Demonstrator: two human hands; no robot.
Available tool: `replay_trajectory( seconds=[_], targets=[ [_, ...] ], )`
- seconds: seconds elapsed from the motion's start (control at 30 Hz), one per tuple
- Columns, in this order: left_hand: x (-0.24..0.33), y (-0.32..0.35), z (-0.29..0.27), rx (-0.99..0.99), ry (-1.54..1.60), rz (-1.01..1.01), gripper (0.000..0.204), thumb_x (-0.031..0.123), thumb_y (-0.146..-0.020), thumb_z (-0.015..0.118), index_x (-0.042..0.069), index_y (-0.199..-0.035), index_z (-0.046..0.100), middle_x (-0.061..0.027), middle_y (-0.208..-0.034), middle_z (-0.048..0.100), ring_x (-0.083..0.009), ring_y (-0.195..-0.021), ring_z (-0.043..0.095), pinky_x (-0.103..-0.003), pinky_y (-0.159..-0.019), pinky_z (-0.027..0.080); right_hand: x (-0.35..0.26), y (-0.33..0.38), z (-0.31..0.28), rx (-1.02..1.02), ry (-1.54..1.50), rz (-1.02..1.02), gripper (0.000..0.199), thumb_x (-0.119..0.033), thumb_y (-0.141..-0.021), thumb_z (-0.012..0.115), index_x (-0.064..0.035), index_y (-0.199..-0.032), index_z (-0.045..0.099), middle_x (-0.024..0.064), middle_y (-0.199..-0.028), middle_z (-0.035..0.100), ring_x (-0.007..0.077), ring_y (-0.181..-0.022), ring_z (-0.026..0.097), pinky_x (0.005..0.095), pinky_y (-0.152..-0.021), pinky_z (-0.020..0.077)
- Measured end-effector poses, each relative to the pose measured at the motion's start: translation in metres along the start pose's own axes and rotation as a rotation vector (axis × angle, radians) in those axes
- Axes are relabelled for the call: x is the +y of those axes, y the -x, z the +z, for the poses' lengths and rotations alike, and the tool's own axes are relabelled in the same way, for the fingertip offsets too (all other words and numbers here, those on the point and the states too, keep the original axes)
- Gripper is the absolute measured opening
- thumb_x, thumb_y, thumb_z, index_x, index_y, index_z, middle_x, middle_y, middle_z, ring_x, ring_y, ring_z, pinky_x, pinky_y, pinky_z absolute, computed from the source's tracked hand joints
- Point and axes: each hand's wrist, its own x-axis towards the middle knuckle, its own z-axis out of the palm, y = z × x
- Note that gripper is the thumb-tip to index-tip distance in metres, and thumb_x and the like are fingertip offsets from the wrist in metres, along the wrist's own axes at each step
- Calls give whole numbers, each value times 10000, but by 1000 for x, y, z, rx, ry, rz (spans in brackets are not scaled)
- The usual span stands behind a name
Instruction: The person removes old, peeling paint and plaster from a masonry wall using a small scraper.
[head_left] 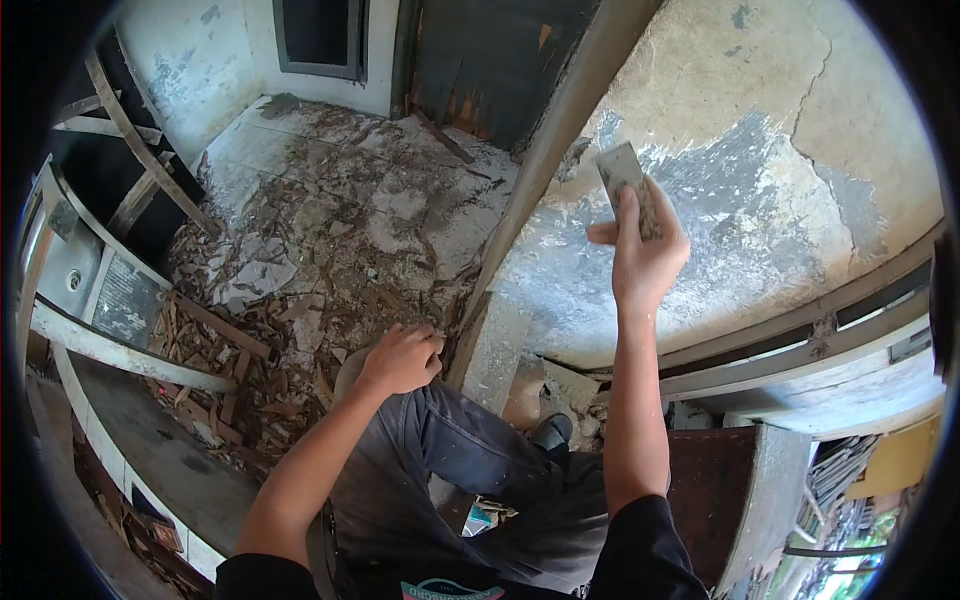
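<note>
One flat grey block (618, 165) is held by the right hand (645, 245) — forearm (637, 410) stretched forward, fingers closed around it, before the peeling wall (745, 200). The left hand (403, 358) rests on the bent knee (425, 412) — fingers curled, how tightly I cannot tell.

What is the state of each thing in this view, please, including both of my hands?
Right hand: raised, gripping the plate.
Flat rectangular grey plate: held, tilted; wall contact unclear.
Left hand: resting at the knee, fingers curled, palm hidden.
Trousers: dusty.
Plaster wall: patchy, cracked.
Floor: littered with debris.
Dark door: worn, brown patches low down.
</note>
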Motion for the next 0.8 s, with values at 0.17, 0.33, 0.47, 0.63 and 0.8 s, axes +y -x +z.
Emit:
replay_trajectory(
  seconds=[0.17, 0.33, 0.47, 0.63, 0.8],
  targets=[
    [1, -1, 0, 7, 22, -4, 288, 231, -890, 552, 60, -1085, 678, -109, -1179, 622, -265, -1146, 585, -437, -999, 422, 8, 22, -29, 11, 37, -24, 264, -32, -975, 586, 101, -1201, 618, 150, -805, 714, 155, -566, 682, 266, -499, 570],
    [-1, 0, 0, 16, 18, -17, 295, 240, -891, 550, 58, -1085, 678, -104, -1172, 624, -267, -1138, 588, -440, -1004, 419, 7, 24, -59, -107, 262, 143, 148, -47, -920, 681, 32, -1042, 712, 71, -743, 693, 98, -575, 653, 234, -443, 486],
    [-4, -3, 3, -4, 20, -1, 299, 246, -892, 551, 55, -1085, 677, -109, -1169, 623, -271, -1134, 590, -444, -999, 422, 4, 4, -66, -42, 420, -65, 136, -80, -878, 745, 24, -966, 745, 43, -690, 669, 69, -608, 613, 258, -523, 464],
    [-3, -2, 3, 0, 9, -1, 284, 247, -888, 560, 57, -1065, 675, -121, -1153, 624, -276, -1131, 591, -445, -987, 430, -5, -8, -43, -33, 463, -110, 173, -113, -879, 744, 49, -937, 738, 127, -804, 734, 121, -702, 670, 288, -628, 513],
    [-9, 1, 12, 94, 3, 28, 214, 229, -882, 588, 77, -1012, 662, -98, -1066, 625, -274, -1067, 609, -433, -958, 442, -12, -6, -27, 107, 447, -290, 139, -75, -879, 721, 39, -956, 739, 160, -858, 738, 207, -732, 723, 326, -666, 541]
  ],
)
